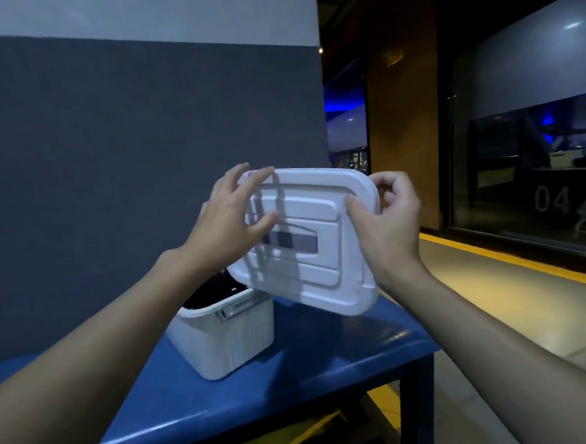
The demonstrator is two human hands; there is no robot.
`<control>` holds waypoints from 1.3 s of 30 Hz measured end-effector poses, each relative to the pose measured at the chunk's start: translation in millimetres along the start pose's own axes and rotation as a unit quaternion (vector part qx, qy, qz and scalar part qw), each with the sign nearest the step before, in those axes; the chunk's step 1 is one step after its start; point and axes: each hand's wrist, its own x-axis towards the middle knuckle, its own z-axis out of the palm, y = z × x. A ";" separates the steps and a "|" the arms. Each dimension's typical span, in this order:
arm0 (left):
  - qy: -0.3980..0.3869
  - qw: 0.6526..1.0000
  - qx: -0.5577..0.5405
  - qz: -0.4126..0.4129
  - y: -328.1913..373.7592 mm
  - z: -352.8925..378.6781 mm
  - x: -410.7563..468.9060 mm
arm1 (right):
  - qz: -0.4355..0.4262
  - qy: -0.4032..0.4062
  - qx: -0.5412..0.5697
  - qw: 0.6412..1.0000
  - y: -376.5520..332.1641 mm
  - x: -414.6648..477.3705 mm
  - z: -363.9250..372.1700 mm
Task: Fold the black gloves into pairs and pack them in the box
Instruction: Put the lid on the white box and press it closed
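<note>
A white ribbed box [223,339] stands open on the blue table [295,386], with black gloves [217,290] showing dark inside it. Its white lid [313,241] is held up in the air, tilted, above and to the right of the box. My right hand [384,223] grips the lid's right edge, thumb on the face and fingers behind. My left hand [233,218] rests with fingers spread on the lid's upper left corner, thumb on the face. My left forearm hides part of the box's opening.
A dark grey partition wall [109,164] rises right behind the table. The table's right edge drops off to a floor with a yellow stripe [513,259]. A glass-fronted room marked 04 [551,199] lies further right.
</note>
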 end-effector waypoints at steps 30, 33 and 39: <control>-0.236 0.952 0.031 -0.192 -137.6 -6.8 -114.2 | 0.228 -0.212 -0.277 0.909 135.8 -64.6 133.7; -0.236 0.953 0.028 -0.189 -145.3 -4.0 -111.5 | 0.232 -0.239 -0.247 0.910 140.7 -65.3 134.2; -0.262 0.950 0.042 -0.163 -154.1 -2.2 -102.6 | 0.236 -0.283 -0.193 0.909 149.8 -68.5 128.2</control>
